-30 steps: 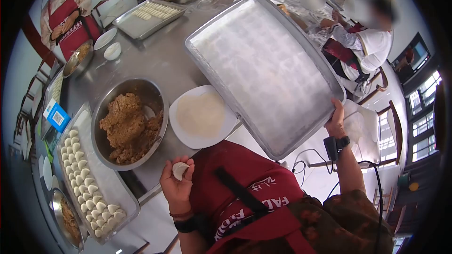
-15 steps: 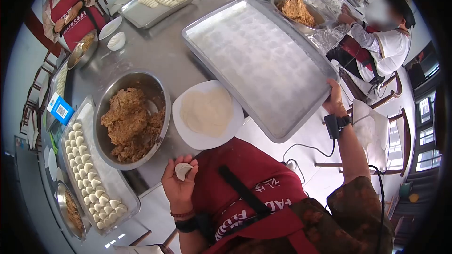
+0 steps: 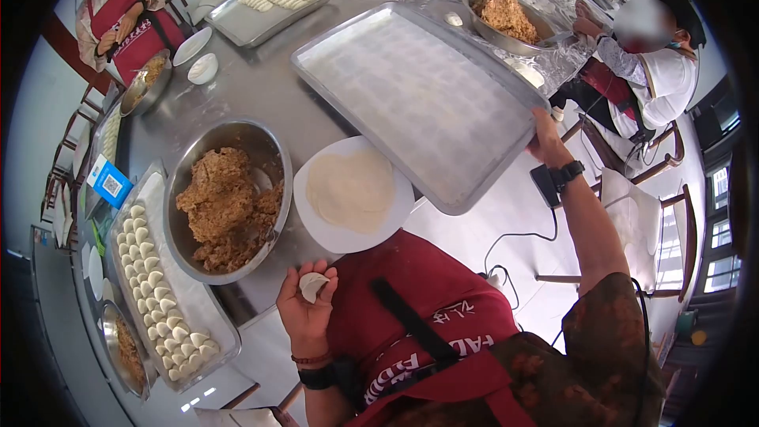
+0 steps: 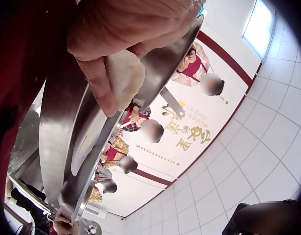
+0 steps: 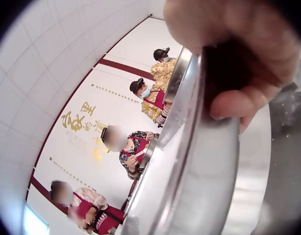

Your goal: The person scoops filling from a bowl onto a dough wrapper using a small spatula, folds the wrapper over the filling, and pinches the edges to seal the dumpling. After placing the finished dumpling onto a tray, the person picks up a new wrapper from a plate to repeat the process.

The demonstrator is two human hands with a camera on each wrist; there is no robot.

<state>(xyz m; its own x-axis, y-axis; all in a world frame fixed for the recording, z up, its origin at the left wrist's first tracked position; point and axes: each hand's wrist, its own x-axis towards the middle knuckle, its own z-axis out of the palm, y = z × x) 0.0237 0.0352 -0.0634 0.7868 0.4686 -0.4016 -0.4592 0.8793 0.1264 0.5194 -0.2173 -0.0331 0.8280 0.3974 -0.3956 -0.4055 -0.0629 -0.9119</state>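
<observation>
My left hand [image 3: 307,308] holds a pale folded dumpling [image 3: 313,286] in its curled fingers, in front of the apron. Seen from the left wrist, the dumpling [image 4: 126,78] has a rounded, pressed edge. My right hand [image 3: 545,138] grips the near right corner of a large metal tray [image 3: 427,95] dusted with white flour. Fingers wrap over the tray's rim [image 5: 199,147] in the right wrist view. Left of this tray, a white plate [image 3: 318,231] bears a stack of round dough wrappers [image 3: 352,190], beside a steel bowl [image 3: 273,146] of brown filling [image 3: 217,205].
Rows of dumplings [image 3: 154,300] lie on another tray [image 3: 207,292] at the left, near a blue QR-code card [image 3: 109,182]. Across the steel table [image 3: 261,79] stand a dumpling tray [image 3: 237,25] and a filling bowl [image 3: 510,41]. A seated person [image 3: 664,79] is at the right.
The floured tray has shifted left and turned slightly, its near corner moving up in the head view with my right hand. My left hand still holds the dumpling. The head view has shifted slightly.
</observation>
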